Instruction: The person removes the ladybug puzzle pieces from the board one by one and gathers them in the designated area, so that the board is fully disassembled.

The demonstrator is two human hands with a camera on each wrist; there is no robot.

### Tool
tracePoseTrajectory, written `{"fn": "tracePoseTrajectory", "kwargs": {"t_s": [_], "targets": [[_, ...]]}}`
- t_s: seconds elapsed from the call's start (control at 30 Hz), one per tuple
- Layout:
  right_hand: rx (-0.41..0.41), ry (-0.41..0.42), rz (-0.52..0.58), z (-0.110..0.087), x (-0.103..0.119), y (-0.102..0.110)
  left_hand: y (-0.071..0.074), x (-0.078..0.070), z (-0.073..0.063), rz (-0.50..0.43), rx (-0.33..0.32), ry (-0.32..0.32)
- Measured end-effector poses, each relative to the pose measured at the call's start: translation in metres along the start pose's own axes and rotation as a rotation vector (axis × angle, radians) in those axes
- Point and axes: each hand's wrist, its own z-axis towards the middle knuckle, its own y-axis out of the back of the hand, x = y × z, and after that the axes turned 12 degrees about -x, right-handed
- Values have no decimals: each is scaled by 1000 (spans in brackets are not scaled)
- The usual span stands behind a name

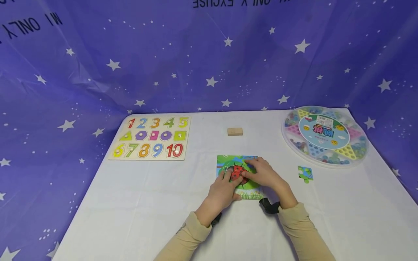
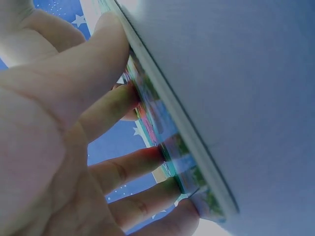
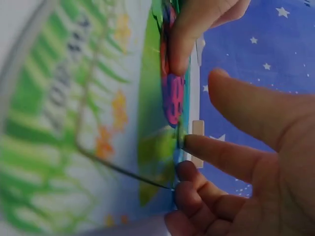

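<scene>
A square ladybug jigsaw puzzle [image 1: 253,195] lies flat on the table in front of me. My left hand [image 1: 221,191] rests on its left side, the fingers spread over the picture and the thumb by the near edge. In the left wrist view the left fingertips [image 2: 156,153] touch the puzzle's surface. Fingertips of my right hand [image 1: 267,174] press on the upper right of the puzzle; the right wrist view shows its index finger [image 3: 221,150] fairly straight, others bent. A loose jigsaw piece [image 1: 305,173], green and blue, lies to the right, apart from both hands.
A number and shape peg board [image 1: 147,135] sits at the back left. A small wooden block [image 1: 235,131] lies behind the puzzle. At the back right is a round marble game box [image 1: 324,136]. A starry purple cloth [image 1: 209,54] hangs behind the white table [image 1: 130,217].
</scene>
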Motion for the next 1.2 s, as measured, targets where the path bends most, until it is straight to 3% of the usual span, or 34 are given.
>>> {"fn": "tracePoseTrajectory", "kwargs": {"t_s": [0.17, 0.33, 0.43, 0.7, 0.97, 1.2], "targets": [[-73, -26, 150, 1, -5, -5, -1, 1, 1, -4, 2, 3], [-105, -73, 221, 1, -3, -9, -2, 1, 1, -28, 8, 14], [-107, -94, 239, 3, 0, -11, -1, 1, 1, -37, 6, 17], [-65, -45, 210, 10, 2, -16, -2, 1, 1, -11, 19, 8], [-62, -78, 242, 11, -1, -17, -2, 0, 1, -21, 17, 3], [-34, -79, 442, 8, -14, -5, -3, 0, 2, -21, 17, 8]]}}
